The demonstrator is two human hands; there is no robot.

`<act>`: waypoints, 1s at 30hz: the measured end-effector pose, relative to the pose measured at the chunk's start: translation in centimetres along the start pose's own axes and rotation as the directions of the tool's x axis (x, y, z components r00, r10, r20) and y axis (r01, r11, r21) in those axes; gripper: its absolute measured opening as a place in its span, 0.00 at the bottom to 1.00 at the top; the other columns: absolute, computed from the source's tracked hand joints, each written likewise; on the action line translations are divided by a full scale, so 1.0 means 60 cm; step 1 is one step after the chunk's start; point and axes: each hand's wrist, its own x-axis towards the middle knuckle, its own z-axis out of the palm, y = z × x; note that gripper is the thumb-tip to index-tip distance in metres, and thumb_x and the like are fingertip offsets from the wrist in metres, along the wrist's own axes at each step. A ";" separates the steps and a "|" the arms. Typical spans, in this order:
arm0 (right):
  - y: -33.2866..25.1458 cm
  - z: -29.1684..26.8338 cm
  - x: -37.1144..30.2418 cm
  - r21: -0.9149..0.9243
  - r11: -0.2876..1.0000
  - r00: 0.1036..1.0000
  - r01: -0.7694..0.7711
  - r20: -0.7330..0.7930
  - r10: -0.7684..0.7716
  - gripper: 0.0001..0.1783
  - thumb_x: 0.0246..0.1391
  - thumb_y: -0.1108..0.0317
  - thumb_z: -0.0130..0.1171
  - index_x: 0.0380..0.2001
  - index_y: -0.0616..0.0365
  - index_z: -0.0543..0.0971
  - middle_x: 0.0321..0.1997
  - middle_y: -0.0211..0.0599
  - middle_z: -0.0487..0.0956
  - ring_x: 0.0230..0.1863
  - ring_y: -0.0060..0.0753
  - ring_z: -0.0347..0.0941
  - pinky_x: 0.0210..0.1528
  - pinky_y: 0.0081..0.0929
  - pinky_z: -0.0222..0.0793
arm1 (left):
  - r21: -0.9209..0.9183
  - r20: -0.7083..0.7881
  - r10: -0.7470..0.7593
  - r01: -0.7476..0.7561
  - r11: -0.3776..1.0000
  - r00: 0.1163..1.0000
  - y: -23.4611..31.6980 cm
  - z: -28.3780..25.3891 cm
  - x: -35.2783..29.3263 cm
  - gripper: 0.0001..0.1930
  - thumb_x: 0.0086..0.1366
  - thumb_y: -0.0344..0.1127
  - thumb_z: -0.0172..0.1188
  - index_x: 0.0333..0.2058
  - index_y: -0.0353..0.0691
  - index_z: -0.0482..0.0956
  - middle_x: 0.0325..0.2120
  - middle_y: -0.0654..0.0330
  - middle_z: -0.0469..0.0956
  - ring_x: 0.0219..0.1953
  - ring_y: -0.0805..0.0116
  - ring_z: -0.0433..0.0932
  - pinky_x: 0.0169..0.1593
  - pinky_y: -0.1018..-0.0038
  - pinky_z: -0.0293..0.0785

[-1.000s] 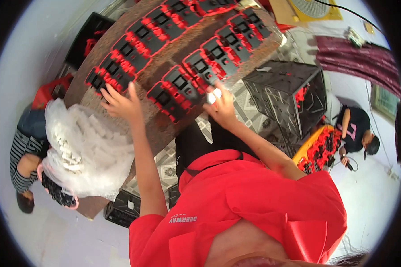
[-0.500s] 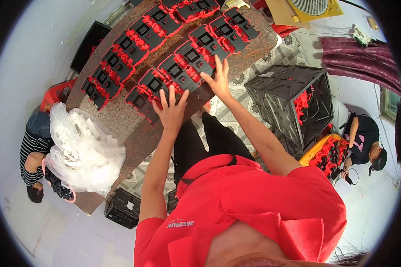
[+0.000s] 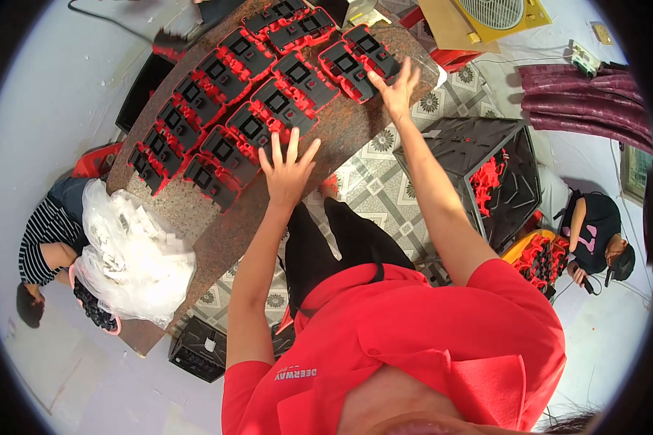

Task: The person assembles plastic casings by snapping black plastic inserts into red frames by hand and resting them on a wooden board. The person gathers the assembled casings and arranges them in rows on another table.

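Note:
Two rows of black plastic housings with red edges and square windows lie on a stone-topped table (image 3: pixel 341 130). My left hand (image 3: pixel 288 170) is spread open, its fingertips at the near edge of a housing (image 3: pixel 285 105) in the near row. My right hand (image 3: pixel 397 94) is open too, slightly blurred, with its thumb by the near corner of a housing (image 3: pixel 345 70) and its other fingers raised past the row's right end. Neither hand grips anything. A pair of housings (image 3: pixel 371 52) at that end sits apart from the rest of the row. The far row (image 3: pixel 196 98) lies close behind.
A white plastic bag of pale pieces (image 3: pixel 138 254) rests on the table's left. A black crate (image 3: pixel 464 174) with red parts stands at right, near a yellow basket (image 3: pixel 519 250). A yellow fan (image 3: pixel 497 18) is at far right. One person (image 3: pixel 51 225) sits left, another (image 3: pixel 595 225) right.
The near row has shifted away from me and left, closer to the far row. A gap has opened before its right-end pair. My right hand has moved right and farther out.

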 end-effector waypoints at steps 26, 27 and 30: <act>0.006 0.018 -0.180 0.422 0.744 0.853 -0.518 0.322 0.411 0.56 0.54 0.47 0.64 0.70 0.65 0.42 0.71 0.58 0.53 0.64 0.44 0.63 0.54 0.36 0.72 | 0.166 0.288 0.204 -0.259 0.952 0.936 -0.113 -0.031 -0.109 0.39 0.54 0.51 0.68 0.64 0.66 0.63 0.68 0.66 0.55 0.68 0.50 0.54 0.65 0.44 0.50; 0.016 -0.002 -0.218 0.402 0.767 0.864 -0.501 0.284 0.415 0.52 0.55 0.47 0.62 0.69 0.65 0.48 0.68 0.57 0.58 0.60 0.43 0.67 0.50 0.34 0.73 | 0.126 0.266 0.295 -0.337 0.933 0.917 -0.107 -0.030 -0.107 0.38 0.55 0.51 0.67 0.64 0.66 0.63 0.68 0.66 0.54 0.68 0.51 0.54 0.65 0.44 0.51; 0.130 -0.042 -0.353 0.226 0.868 0.896 -0.443 0.065 0.440 0.43 0.55 0.44 0.58 0.61 0.69 0.65 0.58 0.62 0.72 0.57 0.56 0.72 0.58 0.41 0.66 | 0.032 0.219 0.542 -0.561 0.827 0.812 -0.072 -0.017 -0.053 0.36 0.58 0.51 0.63 0.65 0.64 0.61 0.69 0.65 0.54 0.69 0.54 0.53 0.65 0.45 0.52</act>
